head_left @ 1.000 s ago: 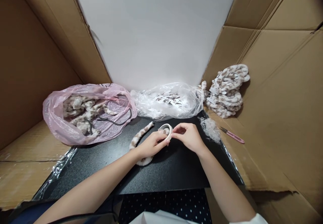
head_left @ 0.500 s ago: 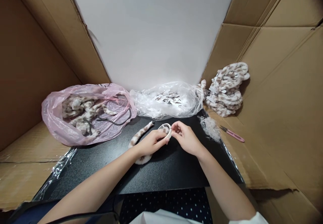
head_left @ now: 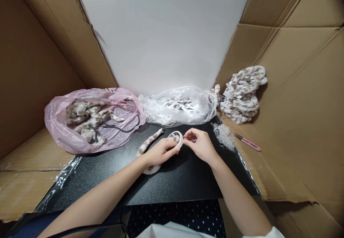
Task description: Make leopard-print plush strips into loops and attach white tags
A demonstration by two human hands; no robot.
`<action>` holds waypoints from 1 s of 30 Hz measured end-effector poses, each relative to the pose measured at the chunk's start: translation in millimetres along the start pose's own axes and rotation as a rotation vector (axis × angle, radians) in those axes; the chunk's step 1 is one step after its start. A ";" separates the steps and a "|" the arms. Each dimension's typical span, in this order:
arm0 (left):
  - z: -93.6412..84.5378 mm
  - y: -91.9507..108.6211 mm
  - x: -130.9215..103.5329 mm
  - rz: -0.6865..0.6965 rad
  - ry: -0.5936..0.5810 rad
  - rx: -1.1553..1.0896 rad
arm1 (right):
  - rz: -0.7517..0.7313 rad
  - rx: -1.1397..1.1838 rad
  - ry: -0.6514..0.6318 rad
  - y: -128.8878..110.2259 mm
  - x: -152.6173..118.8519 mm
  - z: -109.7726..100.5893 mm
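My left hand (head_left: 161, 151) is closed round a narrow white ring that looks like a roll of tape (head_left: 181, 142). A bit of spotted plush shows inside the ring, beside the fingers. Under and behind this hand, a curved, white-and-brown plush strip (head_left: 147, 143) with a dark tip lies on the black tabletop (head_left: 172, 188). My right hand (head_left: 201, 145) is at the ring's right side, thumb and forefinger pinched together. Whatever sits between those fingertips is too small to make out.
A pink plastic bag (head_left: 57, 123) holding spotted plush pieces and dark cords lies at the left. Behind my hands is a clear bag (head_left: 153, 112) of white tags. To the right are bundled plush strips (head_left: 243, 91), white fluff (head_left: 224, 136) and pink-handled snips (head_left: 249, 144). Cardboard walls enclose the table.
My right hand has shifted slightly right, its fingertips still pinched near the ring. The left hand and the ring stay almost in place.
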State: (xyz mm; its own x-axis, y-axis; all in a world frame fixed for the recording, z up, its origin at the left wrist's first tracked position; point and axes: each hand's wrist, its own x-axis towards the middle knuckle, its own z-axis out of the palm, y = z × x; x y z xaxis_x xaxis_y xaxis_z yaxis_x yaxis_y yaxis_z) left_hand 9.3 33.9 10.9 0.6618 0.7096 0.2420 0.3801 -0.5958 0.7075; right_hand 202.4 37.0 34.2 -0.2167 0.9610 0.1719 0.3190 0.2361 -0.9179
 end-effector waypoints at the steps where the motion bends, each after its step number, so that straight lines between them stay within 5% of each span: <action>1: -0.1 -0.3 0.1 0.008 -0.010 0.003 | -0.003 -0.005 -0.009 0.9 -0.1 0.0; 14: -2.1 5.2 2.0 0.015 -0.016 0.035 | -0.042 -0.078 -0.108 5.1 -3.0 1.9; 25: 0.2 6.5 2.5 -0.029 0.049 0.021 | -0.001 0.113 -0.300 -4.2 -7.0 -11.0; 30: 0.6 4.8 1.3 -0.037 0.039 0.010 | -0.079 -0.095 -0.101 -4.3 -4.7 -12.0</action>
State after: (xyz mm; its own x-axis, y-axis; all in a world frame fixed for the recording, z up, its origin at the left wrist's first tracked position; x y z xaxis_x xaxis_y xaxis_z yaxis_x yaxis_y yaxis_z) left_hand 12.4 31.7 14.2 0.6212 0.7454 0.2418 0.4104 -0.5723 0.7099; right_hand 213.1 33.2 41.7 -0.3347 0.9205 0.2015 0.3819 0.3279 -0.8641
